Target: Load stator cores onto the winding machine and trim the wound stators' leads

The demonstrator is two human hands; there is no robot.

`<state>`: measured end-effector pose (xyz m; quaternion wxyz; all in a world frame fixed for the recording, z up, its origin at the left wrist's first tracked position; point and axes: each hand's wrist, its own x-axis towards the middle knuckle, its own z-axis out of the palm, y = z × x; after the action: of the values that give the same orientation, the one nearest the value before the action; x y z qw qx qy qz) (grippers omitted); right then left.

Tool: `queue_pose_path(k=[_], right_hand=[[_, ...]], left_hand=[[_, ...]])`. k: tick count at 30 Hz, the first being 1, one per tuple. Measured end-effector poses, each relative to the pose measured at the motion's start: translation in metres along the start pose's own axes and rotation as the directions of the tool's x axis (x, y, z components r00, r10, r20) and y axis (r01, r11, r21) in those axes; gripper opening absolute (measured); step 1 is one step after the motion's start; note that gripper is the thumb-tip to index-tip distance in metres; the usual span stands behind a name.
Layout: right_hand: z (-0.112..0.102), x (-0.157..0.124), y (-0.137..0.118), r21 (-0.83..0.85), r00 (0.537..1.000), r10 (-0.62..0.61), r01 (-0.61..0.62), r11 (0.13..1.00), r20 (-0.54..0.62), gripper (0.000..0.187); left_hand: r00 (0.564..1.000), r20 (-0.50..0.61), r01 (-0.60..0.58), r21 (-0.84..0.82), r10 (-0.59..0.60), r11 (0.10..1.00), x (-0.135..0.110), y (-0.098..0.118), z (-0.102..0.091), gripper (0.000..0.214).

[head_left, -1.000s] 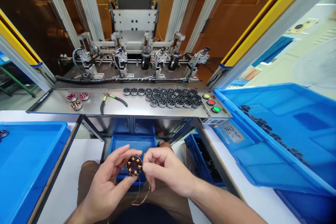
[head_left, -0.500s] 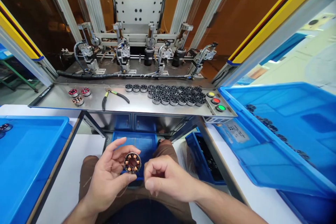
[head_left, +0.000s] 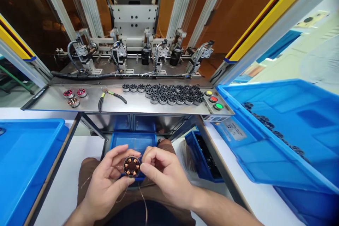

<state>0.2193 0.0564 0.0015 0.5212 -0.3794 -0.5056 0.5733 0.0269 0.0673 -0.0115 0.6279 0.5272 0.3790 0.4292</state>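
My left hand point(head_left: 106, 183) grips a small round stator point(head_left: 131, 166) wound with copper coils, held between thumb and fingers above my lap. My right hand point(head_left: 164, 174) is closed in a pinch at the stator's right edge, on thin copper wire point(head_left: 144, 204) that trails down from it. More loose wire ends hang to the left of the stator.
A steel shelf point(head_left: 137, 105) carries several bare stator cores point(head_left: 172, 95), three wound stators point(head_left: 72, 97), pliers point(head_left: 111, 97) and coloured buttons point(head_left: 214, 99). A winding machine point(head_left: 135, 53) stands behind. Blue bins sit left point(head_left: 29, 159), right point(head_left: 280, 130) and below point(head_left: 134, 139).
My right hand has moved back in to the stator's edge and pinched the wire. The stator is turned slightly, and my view has shifted a little.
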Motion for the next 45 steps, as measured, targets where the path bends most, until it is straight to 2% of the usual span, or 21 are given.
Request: queue_pose_path(k=[3, 6, 9, 12, 15, 18, 21, 23, 25, 28, 34, 37, 40, 41, 43, 44, 45], right_hand=[[0.001, -0.004, 0.006, 0.092, 0.999, -0.018, 0.021, 0.996, -0.03, 0.024], [0.001, -0.008, 0.01, 0.062, 0.995, -0.06, 0.065, 0.996, -0.084, 0.023], [0.002, -0.01, 0.013, -0.029, 0.986, -0.115, 0.113, 0.993, -0.116, 0.022], [0.004, -0.012, 0.016, -0.086, 0.979, -0.163, 0.153, 0.985, -0.125, 0.021], [0.007, -0.014, 0.019, -0.092, 0.977, -0.172, 0.161, 0.983, -0.126, 0.022], [0.007, -0.015, 0.023, -0.054, 0.986, -0.105, 0.099, 0.994, -0.128, 0.026], [0.006, -0.014, 0.025, -0.013, 0.99, -0.09, 0.089, 0.996, -0.113, 0.023], [0.006, -0.012, 0.023, -0.021, 0.985, -0.142, 0.14, 0.99, -0.102, 0.023], [0.007, -0.011, 0.02, -0.041, 0.979, -0.184, 0.181, 0.983, -0.084, 0.024], [0.012, -0.01, 0.02, -0.02, 0.983, -0.169, 0.168, 0.986, -0.074, 0.02], [0.017, -0.015, 0.034, 0.011, 0.981, -0.081, 0.085, 0.996, -0.174, 0.021], [0.012, -0.017, 0.035, -0.06, 0.975, -0.152, 0.144, 0.988, -0.164, 0.011], [0.009, -0.015, 0.029, -0.161, 0.951, -0.283, 0.262, 0.952, -0.126, 0.026], [0.009, -0.013, 0.027, -0.176, 0.947, -0.3, 0.278, 0.944, -0.112, 0.024], [0.012, -0.01, 0.024, -0.157, 0.95, -0.282, 0.26, 0.953, -0.133, 0.007], [0.013, -0.008, 0.024, -0.13, 0.954, -0.249, 0.229, 0.965, -0.167, 0.005], [0.015, -0.007, 0.023, -0.095, 0.957, -0.204, 0.188, 0.978, -0.207, 0.011]], left_hand=[[0.998, 0.04, 0.057, -0.087, -0.053, 0.995, 0.005, 0.001, 0.002, 0.037], [0.994, 0.092, 0.08, -0.156, -0.066, 0.985, 0.009, -0.001, 0.002, 0.034], [0.991, 0.115, 0.094, -0.22, -0.07, 0.971, 0.011, -0.004, 0.003, 0.048], [0.998, 0.051, 0.046, -0.254, -0.034, 0.966, 0.01, -0.009, 0.007, 0.066], [0.995, -0.096, -0.028, -0.132, 0.016, 0.991, 0.009, -0.011, 0.014, 0.048], [0.978, -0.172, -0.11, 0.076, 0.122, 0.991, 0.006, -0.008, 0.018, 0.038], [0.944, -0.166, -0.229, 0.289, 0.284, 0.93, 0.001, -0.005, 0.017, 0.043], [0.918, -0.111, -0.31, 0.398, 0.381, 0.864, -0.001, -0.005, 0.015, 0.045], [0.902, -0.049, -0.36, 0.46, 0.428, 0.811, -0.003, -0.006, 0.013, 0.047], [0.886, -0.035, -0.386, 0.495, 0.462, 0.779, -0.004, -0.006, 0.014, 0.046], [0.878, -0.109, -0.374, 0.448, 0.465, 0.812, -0.003, -0.005, 0.018, 0.043], [0.876, -0.079, -0.383, 0.488, 0.477, 0.784, -0.004, -0.007, 0.015, 0.046], [0.87, -0.011, -0.411, 0.535, 0.493, 0.738, -0.005, -0.01, 0.01, 0.049], [0.868, 0.007, -0.419, 0.546, 0.496, 0.726, -0.005, -0.011, 0.009, 0.05], [0.866, 0.022, -0.426, 0.559, 0.5, 0.711, -0.005, -0.012, 0.009, 0.052], [0.866, 0.021, -0.424, 0.56, 0.5, 0.712, -0.005, -0.012, 0.01, 0.052], [0.866, 0.016, -0.424, 0.553, 0.499, 0.717, -0.004, -0.012, 0.011, 0.052]])
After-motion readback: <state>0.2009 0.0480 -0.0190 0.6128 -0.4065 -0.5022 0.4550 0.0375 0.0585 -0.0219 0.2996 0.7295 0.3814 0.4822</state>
